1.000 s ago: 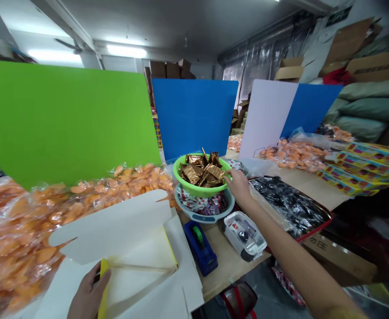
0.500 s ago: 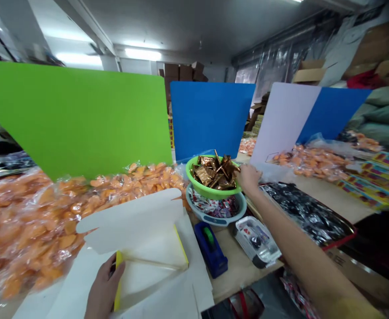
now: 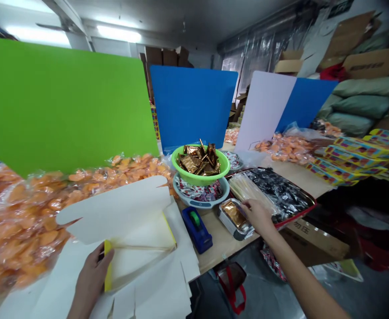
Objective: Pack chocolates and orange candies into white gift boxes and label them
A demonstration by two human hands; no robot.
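My left hand [image 3: 93,274] pinches the yellow left edge of an open cardboard box [image 3: 141,266], white inside, between thumb and fingers. My right hand [image 3: 257,217] is at a small foil tray [image 3: 231,227], its fingertips closed at the right edge of a gold foil packet [image 3: 234,213] that lies over the tray's contents. Behind the tray, a green bowl [image 3: 199,178] full of similar gold packets rests on a light blue basin [image 3: 204,204] of small printed sachets. A blue tape dispenser [image 3: 197,230] stands between box and tray.
Bagged orange pieces [image 3: 41,221] are heaped at the left. A red-rimmed tray [image 3: 296,215] holds black packets, with clear-wrapped sticks [image 3: 250,190] at its left. Yellow printed cartons [image 3: 350,159] are stacked at the right. Green [image 3: 64,106] and blue [image 3: 194,106] panels stand behind.
My right hand has come from the green bowl down to the foil tray, bringing a gold packet onto it. My left hand keeps its hold on the box. The view has shifted right.
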